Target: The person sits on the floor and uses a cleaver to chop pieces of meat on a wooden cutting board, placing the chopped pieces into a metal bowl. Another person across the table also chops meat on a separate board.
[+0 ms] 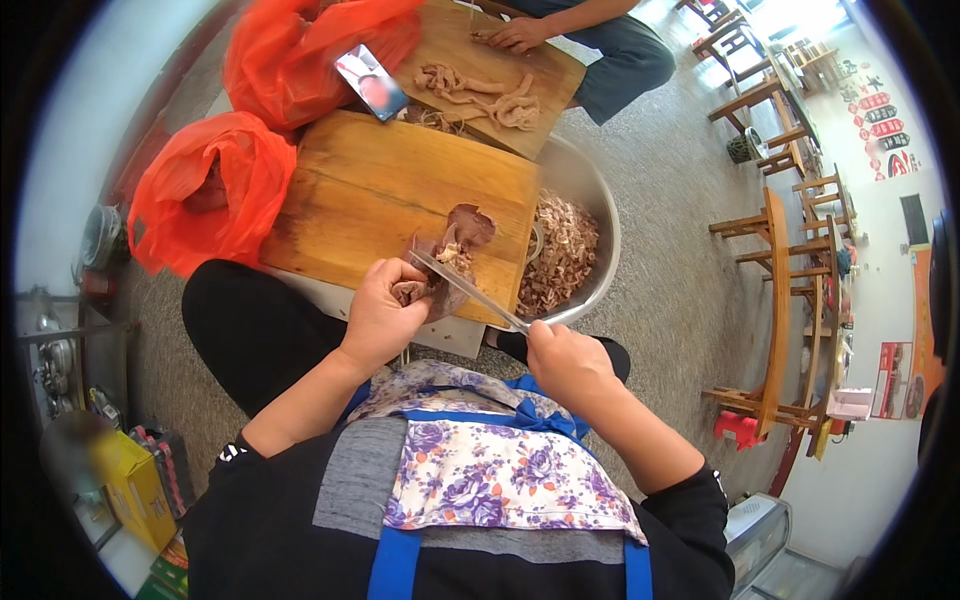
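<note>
My left hand (388,311) grips a dark brownish piece of meat (450,300), perhaps offal, at the near edge of a wooden cutting board (360,187). In my right hand (566,356) is a knife (476,291), held by its handle, which my fingers hide. The blade slants up to the left, and its tip lies against the meat beside my left fingers. A darker flap of the meat (472,225) rests on the board just beyond. To the right of the board stands a large metal basin (611,247) holding a heap of chopped meat (562,255).
Two red plastic bags (259,161) (300,67) sit left of and beyond the board. A smartphone (371,82) leans there. On a second board (559,82) lie strips of meat (514,105), near a co-worker's hand (519,34). Wooden benches (776,300) line the right.
</note>
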Demonstrator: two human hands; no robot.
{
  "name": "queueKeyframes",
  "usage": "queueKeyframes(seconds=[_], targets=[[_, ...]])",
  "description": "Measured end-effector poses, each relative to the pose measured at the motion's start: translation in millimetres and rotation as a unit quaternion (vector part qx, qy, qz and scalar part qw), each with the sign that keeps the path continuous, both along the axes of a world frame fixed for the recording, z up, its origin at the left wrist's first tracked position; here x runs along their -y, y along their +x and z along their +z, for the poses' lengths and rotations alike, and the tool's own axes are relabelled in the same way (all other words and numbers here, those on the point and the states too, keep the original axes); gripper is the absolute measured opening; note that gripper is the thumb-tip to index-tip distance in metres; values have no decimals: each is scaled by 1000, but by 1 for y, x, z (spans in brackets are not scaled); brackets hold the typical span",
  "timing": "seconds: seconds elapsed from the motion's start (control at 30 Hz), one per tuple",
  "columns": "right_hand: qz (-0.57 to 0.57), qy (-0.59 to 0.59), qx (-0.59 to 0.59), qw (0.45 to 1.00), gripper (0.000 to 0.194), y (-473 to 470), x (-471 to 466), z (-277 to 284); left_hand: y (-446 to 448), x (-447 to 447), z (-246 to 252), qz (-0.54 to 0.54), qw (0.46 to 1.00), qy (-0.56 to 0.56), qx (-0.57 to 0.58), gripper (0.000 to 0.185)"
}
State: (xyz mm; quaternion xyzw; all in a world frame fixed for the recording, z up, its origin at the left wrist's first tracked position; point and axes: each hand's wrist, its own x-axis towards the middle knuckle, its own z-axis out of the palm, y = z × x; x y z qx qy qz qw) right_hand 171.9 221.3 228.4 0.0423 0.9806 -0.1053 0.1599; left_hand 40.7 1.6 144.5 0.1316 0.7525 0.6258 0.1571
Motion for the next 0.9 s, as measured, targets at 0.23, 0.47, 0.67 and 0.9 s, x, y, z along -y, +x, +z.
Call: queueKeyframes(seconds=[0.23, 0.47, 0.67, 0.9], targets=[[-38, -2, 69, 997, 15, -17, 4, -4, 11, -10, 3, -21, 999, 24, 16, 19], [2, 1, 81, 997, 14, -62, -2, 4, 9, -6, 8, -50, 999, -6, 11, 20], [67, 21, 64, 995, 11, -100, -5, -34, 11, 1, 13, -56, 998, -20, -15, 21], [-21, -76, 64, 995, 21, -78, -32, -32, -3, 32, -9, 5, 997, -69, -30, 22]])
